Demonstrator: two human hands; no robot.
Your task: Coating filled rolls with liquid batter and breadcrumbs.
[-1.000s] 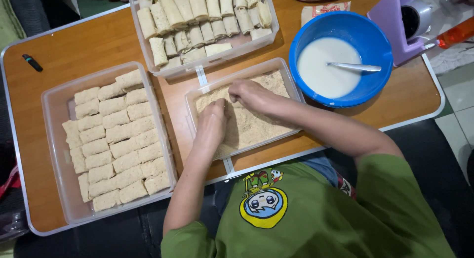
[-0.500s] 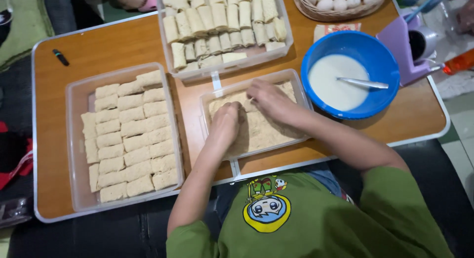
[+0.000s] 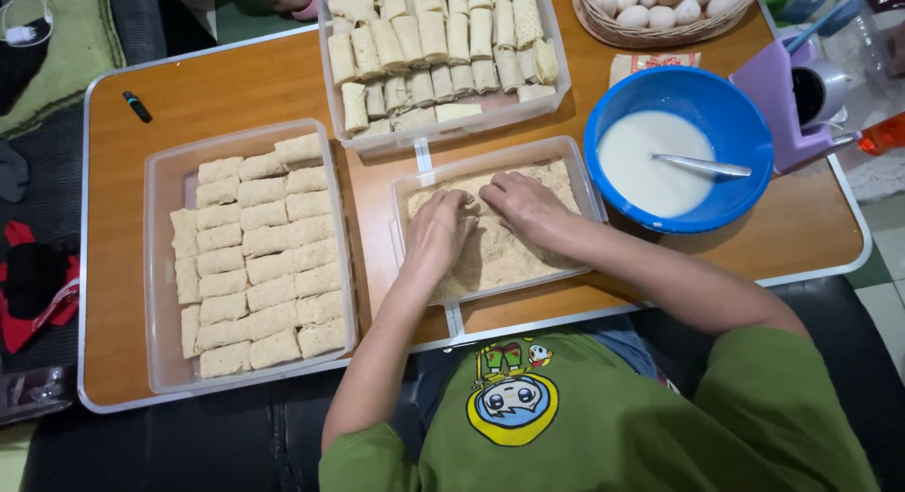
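both hands are down in the clear plastic tray of tan breadcrumbs [image 3: 500,256] at the middle of the wooden table [image 3: 236,91] — left hand [image 3: 436,230] and right hand [image 3: 524,202] cupped close together, fingers curled over something i can't make out. left of it sits a clear tub of crumbed rolls [image 3: 250,256], behind it a tub of pale uncoated rolls [image 3: 438,49], and right — a blue bowl of white batter [image 3: 683,153] with a spoon [image 3: 702,165].

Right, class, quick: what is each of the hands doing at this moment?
Left hand: fingers curled down in the breadcrumb tray; any hold cannot be told.
Right hand: lies palm-down on the crumbs; any hold cannot be told.
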